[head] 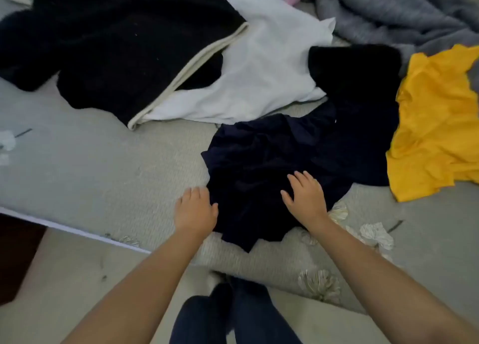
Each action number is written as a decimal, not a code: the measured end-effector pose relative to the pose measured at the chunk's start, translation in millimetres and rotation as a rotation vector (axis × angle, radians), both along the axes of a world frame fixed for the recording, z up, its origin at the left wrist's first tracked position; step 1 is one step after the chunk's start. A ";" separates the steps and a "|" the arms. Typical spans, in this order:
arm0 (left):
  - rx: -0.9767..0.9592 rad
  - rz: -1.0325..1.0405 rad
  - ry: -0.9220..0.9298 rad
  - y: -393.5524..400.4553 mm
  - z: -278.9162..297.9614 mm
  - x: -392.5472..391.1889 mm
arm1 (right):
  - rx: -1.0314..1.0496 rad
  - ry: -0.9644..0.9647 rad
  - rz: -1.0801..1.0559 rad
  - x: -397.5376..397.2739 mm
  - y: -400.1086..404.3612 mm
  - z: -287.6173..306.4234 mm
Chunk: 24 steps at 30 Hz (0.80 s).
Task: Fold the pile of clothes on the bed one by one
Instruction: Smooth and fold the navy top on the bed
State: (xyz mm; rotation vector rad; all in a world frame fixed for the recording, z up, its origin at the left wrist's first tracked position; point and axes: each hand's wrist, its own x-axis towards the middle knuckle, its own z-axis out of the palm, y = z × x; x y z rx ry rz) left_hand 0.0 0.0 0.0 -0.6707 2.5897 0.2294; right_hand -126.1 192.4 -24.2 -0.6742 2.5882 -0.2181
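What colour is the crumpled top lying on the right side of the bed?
Bright yellow. The yellow top shows clearly in the head view.

Hands (248,201) on crumpled garment (259,167) near bed (90,177) edge; other clothes (233,66) behind.
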 end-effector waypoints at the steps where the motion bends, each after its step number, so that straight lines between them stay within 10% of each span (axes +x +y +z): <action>1: 0.053 0.060 0.009 -4.2 -11.9 -8.6 | -0.006 0.008 -0.014 -6.3 -5.8 -9.7; 9: 0.404 0.510 0.348 -20.9 -81.0 -40.2 | 0.011 0.072 -0.005 -24.8 -26.4 -53.0; 16: 0.587 0.572 0.472 -45.2 -75.6 -35.2 | -0.060 0.282 0.178 -32.0 -33.9 -41.8; 24: 0.585 0.523 0.476 -93.7 -63.8 2.3 | -0.044 0.043 0.212 -21.5 -82.1 -13.7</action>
